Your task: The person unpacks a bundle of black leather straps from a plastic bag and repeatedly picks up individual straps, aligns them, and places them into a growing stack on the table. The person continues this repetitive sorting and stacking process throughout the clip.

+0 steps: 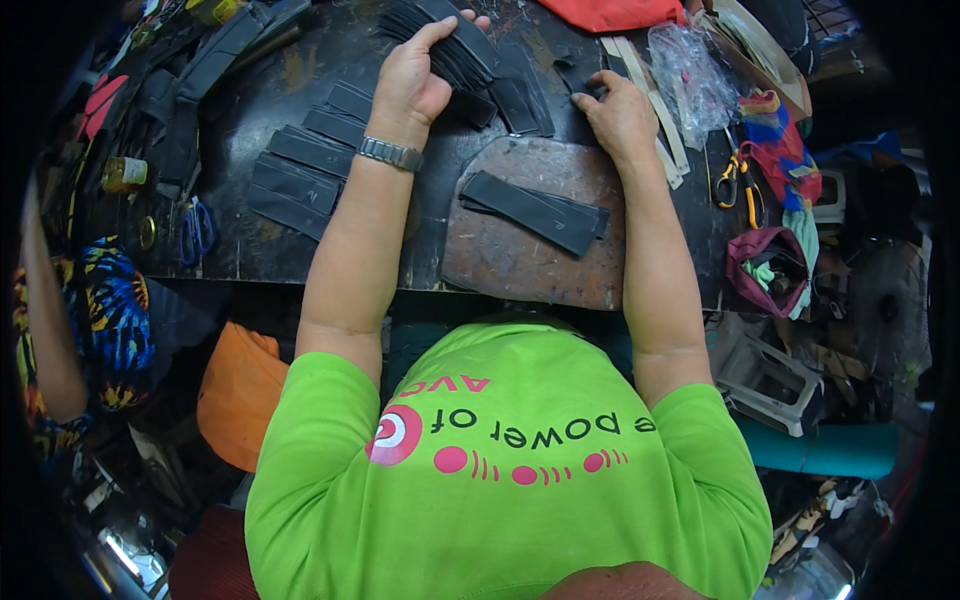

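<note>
A fanned stack of flat black strips (445,45), perhaps leather or vinyl, lies in the grip of my left hand (418,85), the thumb laid across its upper side. At the far middle of the table, my right hand (622,120) is closed with thumb and fingertips on a small black piece (572,74). More black strips (520,105) lie loose between the two hands. Nearer to me, a few crossed black strips (535,212) rest on a worn brown board (550,280). Left of my left forearm, several overlapping rows of black strips (300,170) are laid out.
Yellow-handled cutters (738,180), pale flat strips (660,110) and clear plastic (690,80) lie at the right. A maroon pouch (768,268) hangs by the right edge. Blue-handled scissors (197,232) and a jar (124,174) stand left. Another person's arm (52,310) shows far left.
</note>
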Demonstrator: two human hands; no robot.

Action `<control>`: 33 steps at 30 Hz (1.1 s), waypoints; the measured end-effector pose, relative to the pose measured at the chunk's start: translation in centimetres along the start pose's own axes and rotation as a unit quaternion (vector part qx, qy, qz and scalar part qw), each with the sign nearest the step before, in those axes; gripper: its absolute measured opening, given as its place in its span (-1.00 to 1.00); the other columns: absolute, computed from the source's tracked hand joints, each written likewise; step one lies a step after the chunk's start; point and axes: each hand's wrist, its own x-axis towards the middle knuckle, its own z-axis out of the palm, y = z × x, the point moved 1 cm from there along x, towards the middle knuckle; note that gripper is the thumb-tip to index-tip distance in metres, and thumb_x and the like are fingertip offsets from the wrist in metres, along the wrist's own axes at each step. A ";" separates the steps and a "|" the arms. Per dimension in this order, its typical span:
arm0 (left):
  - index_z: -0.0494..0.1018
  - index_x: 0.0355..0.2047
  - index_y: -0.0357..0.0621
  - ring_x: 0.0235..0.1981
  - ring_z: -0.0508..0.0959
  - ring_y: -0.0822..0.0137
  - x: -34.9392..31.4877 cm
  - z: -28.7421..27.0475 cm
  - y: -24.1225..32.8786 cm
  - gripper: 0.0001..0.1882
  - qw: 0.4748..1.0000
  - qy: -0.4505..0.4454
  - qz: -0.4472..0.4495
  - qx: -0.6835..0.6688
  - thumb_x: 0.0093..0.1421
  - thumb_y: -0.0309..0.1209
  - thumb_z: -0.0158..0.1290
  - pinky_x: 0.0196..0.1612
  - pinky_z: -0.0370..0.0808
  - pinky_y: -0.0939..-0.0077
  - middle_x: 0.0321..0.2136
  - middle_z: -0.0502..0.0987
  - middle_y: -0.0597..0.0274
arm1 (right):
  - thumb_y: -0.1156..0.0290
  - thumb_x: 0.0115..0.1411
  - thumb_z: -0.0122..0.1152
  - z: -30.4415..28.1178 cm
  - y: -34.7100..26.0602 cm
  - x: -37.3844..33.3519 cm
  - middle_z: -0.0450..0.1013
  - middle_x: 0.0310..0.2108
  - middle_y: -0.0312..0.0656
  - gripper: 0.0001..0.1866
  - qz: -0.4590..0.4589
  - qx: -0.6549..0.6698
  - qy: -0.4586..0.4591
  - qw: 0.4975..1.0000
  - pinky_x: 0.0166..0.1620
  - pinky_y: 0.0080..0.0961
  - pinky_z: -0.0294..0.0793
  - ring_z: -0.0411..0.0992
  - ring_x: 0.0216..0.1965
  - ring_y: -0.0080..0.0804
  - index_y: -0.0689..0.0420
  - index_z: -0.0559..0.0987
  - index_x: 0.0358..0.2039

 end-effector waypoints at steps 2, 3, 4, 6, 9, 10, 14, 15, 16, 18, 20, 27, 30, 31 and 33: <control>0.38 0.03 -0.42 0.04 0.53 -0.01 0.1 -0.1 0.0 -0.66 1.000 0.022 0.019 -0.009 0.27 -0.50 -0.01 0.08 0.54 0.14 -0.04 0.52 -0.15 | 0.22 0.04 0.34 -0.2 0.2 0.2 0.55 -0.12 -0.03 -0.58 0.026 -0.006 0.012 1.000 -0.02 -0.16 0.45 0.50 -0.07 0.00 0.04 0.59 -0.06; 0.38 0.03 -0.42 0.04 0.53 -0.01 0.1 -0.1 0.0 -0.66 0.999 0.026 0.016 -0.012 0.27 -0.50 -0.01 0.08 0.54 0.14 -0.04 0.52 -0.15 | 0.23 0.05 0.33 -0.3 0.5 0.3 0.55 -0.12 -0.02 -0.58 0.033 -0.012 0.019 0.999 -0.02 -0.16 0.45 0.50 -0.07 0.00 0.04 0.58 -0.05; 0.39 0.02 -0.41 0.05 0.53 -0.01 0.0 0.1 -0.2 -0.66 0.999 0.030 0.012 -0.016 0.26 -0.50 -0.01 0.08 0.54 0.14 -0.05 0.52 -0.15 | 0.24 0.04 0.33 -0.5 0.9 0.4 0.55 -0.11 -0.02 -0.58 0.039 -0.013 0.029 0.999 -0.03 -0.16 0.45 0.50 -0.07 0.00 0.04 0.58 -0.06; 0.41 -0.02 -0.41 0.00 0.55 0.01 -0.2 0.5 -0.5 -0.70 0.999 0.031 0.005 -0.022 0.26 -0.51 0.00 0.05 0.56 0.16 -0.09 0.54 -0.12 | 0.26 0.04 0.33 -0.8 1.8 0.6 0.55 -0.11 0.00 -0.59 0.044 -0.018 0.056 0.997 -0.03 -0.16 0.45 0.51 -0.07 0.01 0.04 0.57 -0.06; 0.46 -0.11 -0.39 -0.09 0.60 0.05 -0.4 0.9 -0.8 -0.76 0.999 0.028 0.003 -0.024 0.24 -0.53 0.01 0.00 0.59 0.20 -0.16 0.58 -0.08 | 0.28 0.04 0.35 -0.9 2.5 0.7 0.53 -0.18 -0.01 -0.63 0.015 -0.031 0.100 0.994 -0.08 -0.17 0.46 0.50 -0.11 -0.01 0.08 0.57 -0.13; 0.46 -0.10 -0.39 -0.09 0.59 0.06 -0.4 0.9 -0.8 -0.76 0.999 0.031 0.007 -0.020 0.24 -0.53 0.01 0.00 0.59 0.19 -0.16 0.58 -0.08 | 0.27 0.04 0.35 -0.8 2.4 0.6 0.53 -0.21 -0.01 -0.64 0.008 -0.042 0.111 0.993 -0.09 -0.17 0.46 0.50 -0.13 -0.01 0.09 0.57 -0.14; 0.45 -0.08 -0.37 -0.10 0.60 0.04 0.5 0.0 -0.5 -0.75 0.997 0.010 0.022 -0.075 0.24 -0.54 0.01 -0.02 0.60 0.19 -0.16 0.57 -0.11 | 0.14 0.00 0.41 -0.1 -0.1 -0.2 0.50 -0.28 -0.06 -0.59 -0.132 0.125 0.125 0.975 -0.15 -0.25 0.48 0.49 -0.24 -0.07 0.13 0.58 -0.23; 0.45 -0.12 -0.37 -0.13 0.60 0.08 0.7 -0.5 -0.3 -0.78 0.995 0.034 0.003 -0.092 0.23 -0.55 0.01 -0.03 0.59 0.21 -0.19 0.58 -0.06 | 0.12 -0.01 0.42 0.3 -1.1 -0.7 0.49 -0.27 -0.06 -0.57 -0.152 0.155 0.074 0.973 -0.15 -0.26 0.47 0.49 -0.22 -0.08 0.13 0.57 -0.22; 0.45 -0.15 -0.36 -0.16 0.60 0.11 0.9 -0.9 0.0 -0.80 0.992 0.058 -0.016 -0.108 0.22 -0.56 0.01 -0.04 0.58 0.22 -0.21 0.58 -0.01 | 0.10 -0.02 0.43 0.6 -1.9 -1.5 0.49 -0.26 -0.06 -0.54 -0.168 0.186 0.023 0.968 -0.14 -0.27 0.47 0.49 -0.21 -0.09 0.13 0.56 -0.21; 0.45 -0.16 -0.34 -0.18 0.60 0.17 1.1 -1.4 0.3 -0.81 0.988 0.086 -0.041 -0.125 0.22 -0.55 0.02 -0.04 0.57 0.26 -0.22 0.58 0.07 | 0.08 -0.03 0.44 0.9 -3.4 -2.6 0.48 -0.22 -0.07 -0.50 -0.228 0.126 0.012 0.965 -0.11 -0.28 0.47 0.47 -0.16 -0.10 0.12 0.54 -0.18; 0.45 -0.11 -0.32 -0.17 0.59 0.21 1.0 -1.3 0.4 -0.78 0.986 0.094 -0.050 -0.128 0.24 -0.50 0.04 -0.03 0.55 0.29 -0.19 0.57 0.11 | 0.13 -0.03 0.43 0.9 -4.3 -2.9 0.47 -0.19 -0.08 -0.52 -0.230 0.070 0.005 0.971 -0.07 -0.27 0.46 0.45 -0.09 -0.10 0.12 0.53 -0.16; 0.36 0.00 -0.44 -0.08 0.60 -0.01 -0.2 0.6 -1.1 -0.67 0.999 0.017 -0.047 -0.005 0.25 -0.52 0.01 -0.01 0.61 0.17 -0.08 0.53 -0.25 | 0.27 0.02 0.37 1.2 -3.9 -2.2 0.47 -0.22 -0.08 -0.69 -0.183 0.055 0.019 0.981 -0.10 -0.23 0.46 0.46 -0.12 -0.08 0.14 0.56 -0.25; 0.40 -0.04 -0.45 -0.09 0.60 0.01 -0.5 1.1 -1.9 -0.70 0.996 -0.007 -0.079 0.029 0.24 -0.52 0.02 -0.03 0.62 0.17 -0.11 0.55 -0.21 | 0.33 0.07 0.34 1.5 -3.4 -1.6 0.47 -0.31 -0.12 -0.73 -0.173 0.102 0.038 0.979 -0.18 -0.33 0.46 0.48 -0.27 -0.19 0.18 0.58 -0.24; 0.43 -0.08 -0.47 -0.13 0.62 0.05 -0.7 1.3 -2.2 -0.71 0.996 -0.005 -0.073 0.043 0.23 -0.53 0.03 -0.04 0.62 0.19 -0.14 0.57 -0.17 | 0.35 0.09 0.33 1.6 -3.3 -1.5 0.47 -0.35 -0.14 -0.74 -0.154 0.117 0.033 0.981 -0.21 -0.38 0.46 0.49 -0.34 -0.24 0.19 0.59 -0.23; 0.42 -0.07 -0.48 -0.15 0.63 0.08 -0.9 1.6 -2.6 -0.71 0.995 -0.019 -0.082 0.044 0.23 -0.53 0.03 -0.03 0.62 0.21 -0.15 0.58 -0.17 | 0.37 0.11 0.32 1.5 -3.2 -1.4 0.48 -0.40 -0.16 -0.76 -0.155 0.217 0.072 0.961 -0.24 -0.46 0.45 0.47 -0.38 -0.34 0.21 0.61 -0.24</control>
